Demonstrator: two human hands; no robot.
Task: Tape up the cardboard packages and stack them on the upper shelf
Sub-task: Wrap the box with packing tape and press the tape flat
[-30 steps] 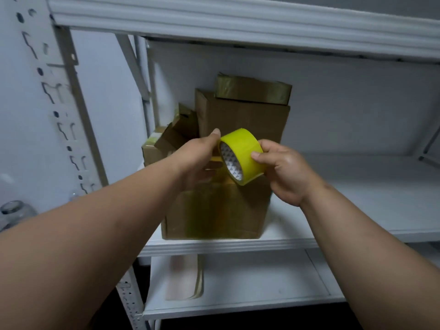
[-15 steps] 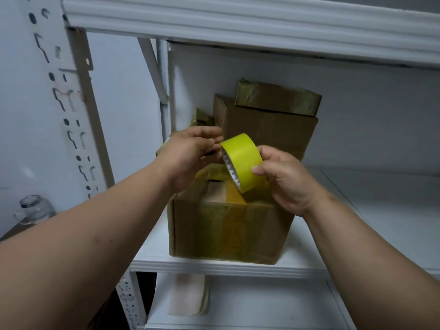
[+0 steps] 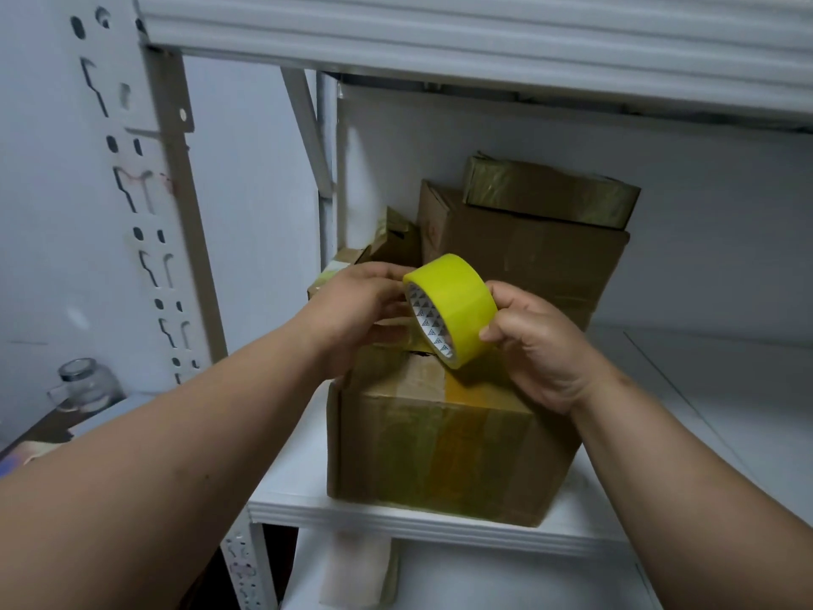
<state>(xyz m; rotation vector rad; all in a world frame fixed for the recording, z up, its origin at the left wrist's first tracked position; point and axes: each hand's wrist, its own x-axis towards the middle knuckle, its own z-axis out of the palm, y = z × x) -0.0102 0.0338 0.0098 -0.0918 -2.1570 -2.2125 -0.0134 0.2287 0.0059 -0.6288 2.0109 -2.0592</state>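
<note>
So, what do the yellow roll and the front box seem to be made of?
Tape roll: glossy yellow plastic film, probably, on a printed core that looks like card. Front box: brown cardboard, matte, with shiny clear tape strips over it.

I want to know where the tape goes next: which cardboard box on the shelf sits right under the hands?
The front box, at the shelf edge, under the tape roll; the taller box and flat package sit behind.

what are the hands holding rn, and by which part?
Tape roll. Right hand grips its outer band on the right side. Left hand is at the roll's left edge; its fingertips are hidden, so its hold can't be told.
</note>
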